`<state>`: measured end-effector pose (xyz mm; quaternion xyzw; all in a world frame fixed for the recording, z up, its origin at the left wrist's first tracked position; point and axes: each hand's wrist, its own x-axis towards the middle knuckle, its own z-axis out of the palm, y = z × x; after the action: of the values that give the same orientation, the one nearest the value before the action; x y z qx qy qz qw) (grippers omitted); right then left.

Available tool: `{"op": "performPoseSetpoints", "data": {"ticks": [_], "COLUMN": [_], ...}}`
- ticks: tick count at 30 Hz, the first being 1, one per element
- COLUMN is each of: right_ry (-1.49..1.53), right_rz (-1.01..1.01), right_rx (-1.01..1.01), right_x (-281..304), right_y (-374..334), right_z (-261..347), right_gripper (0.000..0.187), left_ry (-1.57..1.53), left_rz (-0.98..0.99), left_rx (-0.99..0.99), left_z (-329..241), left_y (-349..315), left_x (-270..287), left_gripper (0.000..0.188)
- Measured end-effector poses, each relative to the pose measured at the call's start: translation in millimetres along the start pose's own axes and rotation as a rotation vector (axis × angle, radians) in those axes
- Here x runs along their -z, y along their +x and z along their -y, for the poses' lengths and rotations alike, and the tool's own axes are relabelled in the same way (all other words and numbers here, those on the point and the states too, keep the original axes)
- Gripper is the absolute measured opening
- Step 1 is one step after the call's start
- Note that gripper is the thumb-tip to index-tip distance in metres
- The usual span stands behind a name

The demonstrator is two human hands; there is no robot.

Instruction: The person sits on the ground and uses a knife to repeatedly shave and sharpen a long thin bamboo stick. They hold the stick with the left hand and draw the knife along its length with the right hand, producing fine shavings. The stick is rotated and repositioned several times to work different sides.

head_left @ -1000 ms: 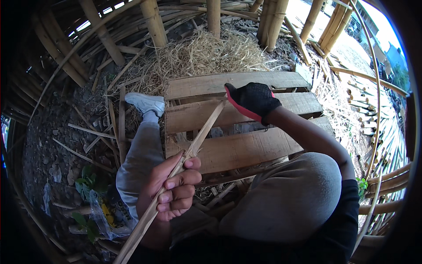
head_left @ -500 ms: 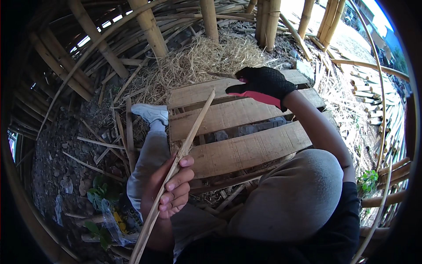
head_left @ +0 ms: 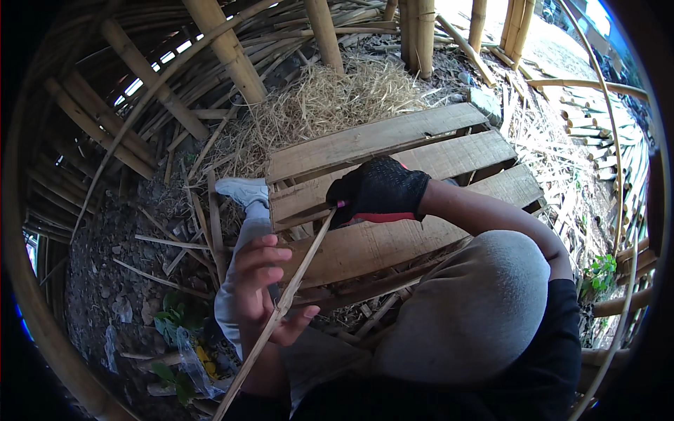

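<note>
A long, thin bamboo strip (head_left: 283, 303) slants from the lower edge up to my right hand. My left hand (head_left: 263, 288) has its fingers spread and loosened, and the strip lies across it beside the thumb. My right hand (head_left: 382, 191), in a black glove with a pinkish-red palm side, is closed at the strip's upper end. A narrow, dark, blade-like tool (head_left: 312, 216) sticks out of the gloved fist toward the left, touching or very near the strip. The glove hides its handle. Beneath the right hand is a slatted wooden platform (head_left: 393, 242).
Straw (head_left: 337, 98) is heaped beyond the platform, with upright bamboo posts (head_left: 326, 35) behind. Cut bamboo poles (head_left: 604, 144) are stacked at the right. My bent knee (head_left: 470, 302) rises close beside the platform. Loose slivers (head_left: 172, 242) and clear plastic (head_left: 193, 358) lie at the left.
My right hand has come down and left from above the platform's far boards to the strip's upper end. My left hand's fingers have loosened from their grip round the strip.
</note>
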<state>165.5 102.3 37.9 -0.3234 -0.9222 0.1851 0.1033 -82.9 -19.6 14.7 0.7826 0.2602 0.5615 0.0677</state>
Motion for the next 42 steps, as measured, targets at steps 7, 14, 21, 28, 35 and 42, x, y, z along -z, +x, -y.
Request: {"op": "performPoseSetpoints", "data": {"ticks": [7, 14, 21, 28, 35, 42], "right_ry": [0.066, -0.114, -0.192, -0.303, -0.552, -0.552], "right_rz": [0.009, -0.191, -0.157, -0.102, 0.053, -0.006], "right_rx": [-0.095, -0.112, -0.085, 0.101, -0.006, 0.035], "right_x": [9.5, 6.5, -10.7, -16.5, -5.9, -15.2], "right_y": [-3.6, -13.1, -6.9, 1.3, 8.9, 4.7], "right_z": [16.4, -40.4, -12.8, -4.4, -10.8, -29.5], "right_gripper": [0.049, 0.037, 0.035, 0.03, 0.029, 0.024], "left_ry": [-0.641, -0.607, -0.603, -0.669, -0.723, -0.745], "left_rz": [-0.149, -0.4, -0.48, -0.555, -0.714, -0.688], "left_rx": [-0.047, 0.101, 0.168, 0.214, 0.295, 0.373], "left_z": [-13.3, 24.1, 12.6, 0.2, -1.9, 2.7], "left_y": [8.5, 11.2, 16.8, 15.9, 25.2, 23.1], "left_x": [-33.0, -63.9, -70.7, -74.3, -59.6, -43.0], "left_gripper": [0.058, 0.053, 0.05, 0.051, 0.051, 0.052]}}
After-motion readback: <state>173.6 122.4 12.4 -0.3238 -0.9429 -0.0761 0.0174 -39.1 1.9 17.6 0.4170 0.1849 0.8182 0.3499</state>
